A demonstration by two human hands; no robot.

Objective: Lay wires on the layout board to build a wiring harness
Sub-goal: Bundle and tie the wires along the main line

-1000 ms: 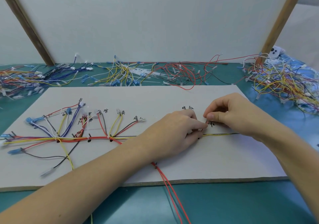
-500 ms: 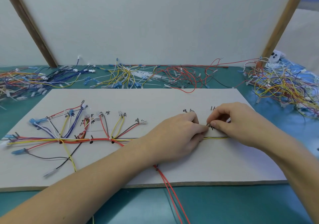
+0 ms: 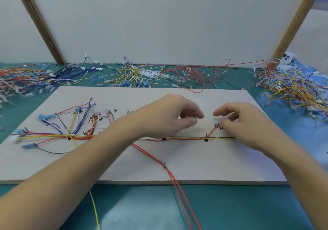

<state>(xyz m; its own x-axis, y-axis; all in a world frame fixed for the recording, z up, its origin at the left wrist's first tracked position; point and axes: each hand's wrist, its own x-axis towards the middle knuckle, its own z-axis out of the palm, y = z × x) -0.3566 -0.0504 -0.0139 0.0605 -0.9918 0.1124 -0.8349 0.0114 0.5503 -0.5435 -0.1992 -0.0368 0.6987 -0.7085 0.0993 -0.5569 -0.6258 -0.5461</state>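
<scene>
Two thin red wires are trailing off the near edge of the flat white layout board I'm watching. Farther in, the laid bundle of red, yellow and black wires is running along the board's drawn line. My left hand and right hand are hovering just above it, fingers loosely curled, gripping nothing. Loose heaps of coloured wires are lying beyond on the teal table.
</scene>
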